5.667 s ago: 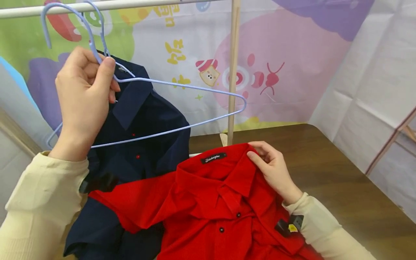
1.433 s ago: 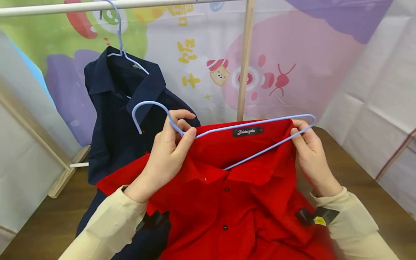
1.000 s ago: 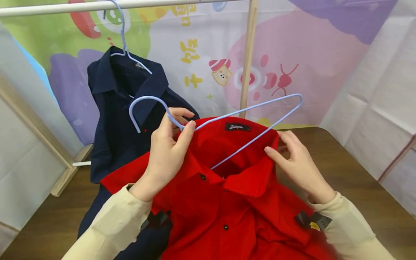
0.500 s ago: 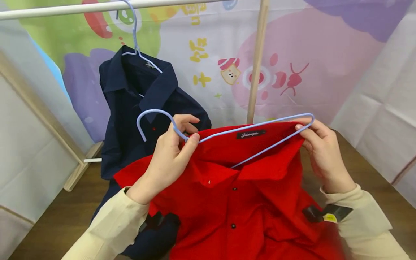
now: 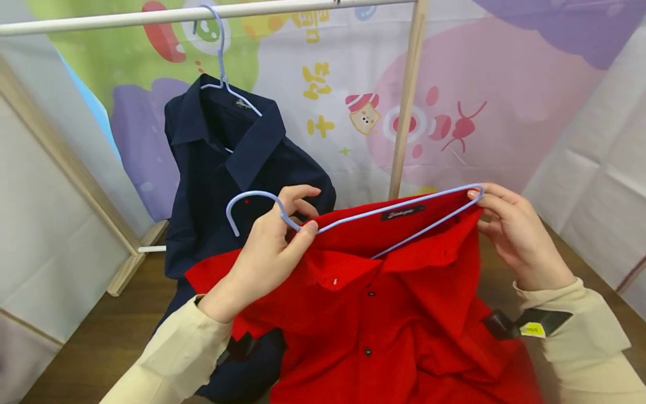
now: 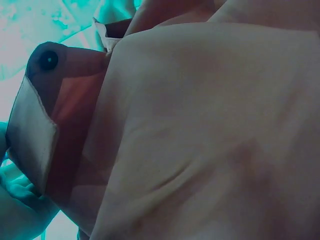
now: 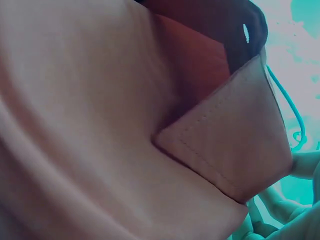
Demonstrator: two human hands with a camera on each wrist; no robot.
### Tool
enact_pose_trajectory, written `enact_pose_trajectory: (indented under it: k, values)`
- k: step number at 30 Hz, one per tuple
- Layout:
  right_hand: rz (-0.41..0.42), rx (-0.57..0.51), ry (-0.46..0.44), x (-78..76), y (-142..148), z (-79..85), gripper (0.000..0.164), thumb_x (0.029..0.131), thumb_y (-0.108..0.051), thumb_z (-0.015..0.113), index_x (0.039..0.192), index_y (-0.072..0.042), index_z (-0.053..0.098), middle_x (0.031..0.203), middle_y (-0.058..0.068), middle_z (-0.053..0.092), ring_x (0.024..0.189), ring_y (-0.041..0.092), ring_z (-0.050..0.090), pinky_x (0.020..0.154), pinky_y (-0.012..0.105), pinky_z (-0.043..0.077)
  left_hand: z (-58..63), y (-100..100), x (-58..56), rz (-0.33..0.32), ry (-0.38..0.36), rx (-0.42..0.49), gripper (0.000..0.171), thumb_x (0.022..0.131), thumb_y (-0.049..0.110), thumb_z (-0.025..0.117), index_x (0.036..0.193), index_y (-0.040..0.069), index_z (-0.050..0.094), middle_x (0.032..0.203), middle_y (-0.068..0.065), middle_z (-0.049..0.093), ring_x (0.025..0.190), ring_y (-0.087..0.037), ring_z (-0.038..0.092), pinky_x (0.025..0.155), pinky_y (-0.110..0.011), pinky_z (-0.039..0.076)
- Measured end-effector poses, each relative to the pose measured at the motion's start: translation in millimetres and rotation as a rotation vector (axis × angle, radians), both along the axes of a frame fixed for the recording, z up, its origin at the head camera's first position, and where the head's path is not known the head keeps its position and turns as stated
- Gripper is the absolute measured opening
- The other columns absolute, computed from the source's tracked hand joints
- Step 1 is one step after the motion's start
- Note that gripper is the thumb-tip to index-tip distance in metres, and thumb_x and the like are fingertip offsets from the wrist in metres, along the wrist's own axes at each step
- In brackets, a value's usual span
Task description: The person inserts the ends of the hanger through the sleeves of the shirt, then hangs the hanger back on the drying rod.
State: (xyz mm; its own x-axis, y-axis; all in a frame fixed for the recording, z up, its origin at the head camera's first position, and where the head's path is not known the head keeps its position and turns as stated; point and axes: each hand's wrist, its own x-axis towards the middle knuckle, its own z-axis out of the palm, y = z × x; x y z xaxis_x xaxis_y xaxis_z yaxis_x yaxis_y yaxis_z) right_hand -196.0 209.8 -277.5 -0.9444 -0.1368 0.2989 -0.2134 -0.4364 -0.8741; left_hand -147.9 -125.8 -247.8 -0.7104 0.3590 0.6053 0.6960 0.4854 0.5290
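A light-blue wire hanger (image 5: 353, 217) lies across the neck opening of a red short-sleeved shirt (image 5: 328, 320). Its hook points left, and its lower wire goes down inside the collar. With thumb and fingers, my left hand (image 5: 267, 252) pinches the hanger's neck together with the collar's left side. My right hand (image 5: 522, 233) pinches the collar's right edge, its thumb at the hanger's right end. Pale-looking cloth of the shirt (image 6: 200, 125) fills much of both wrist views. The hanger's left end is hidden.
A navy shirt (image 5: 202, 185) hangs on another blue hanger (image 5: 221, 50) from a white rail (image 5: 126, 19). Wooden posts (image 5: 407, 95) hold the rail above a brown table (image 5: 91, 331). A patterned cloth (image 5: 343, 73) hangs behind.
Earlier the left hand held the hanger up near the rail; now it is lowered into the collar. The right hand has drawn the collar's right edge up to the hanger's end.
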Motion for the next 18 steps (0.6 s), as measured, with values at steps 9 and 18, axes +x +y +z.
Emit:
enact_pose_trajectory:
  k: [9, 18]
  values:
    - [-0.101, 0.100, 0.054, 2.5, -3, 8.1, 0.015, 0.088, -0.002, 0.054, 0.090, -0.007, 0.069, 0.080, 0.000, 0.067, 0.066, 0.009, 0.058, 0.058, 0.019, 0.046, -5.1, 3, -1.2, 0.041, -0.048, -0.078, 0.038, 0.090, 0.007, 0.047, 0.126, 0.012, 0.036, 0.102, -0.002, 0.058, 0.049, -0.010, 0.036, 0.053, -0.023, 0.037]
    - [-0.365, 0.465, 0.371, 18.3, -22, 3.1, 0.015, 0.088, 0.000, 0.053, 0.096, -0.007, 0.063, 0.082, -0.006, 0.061, 0.072, 0.005, 0.052, 0.064, 0.014, 0.039, -6.2, -3, -9.0, 0.178, -0.064, -0.122, 0.015, 0.083, 0.021, 0.066, 0.090, 0.013, 0.056, 0.081, 0.003, 0.058, 0.062, -0.011, 0.046, 0.060, -0.025, 0.042]
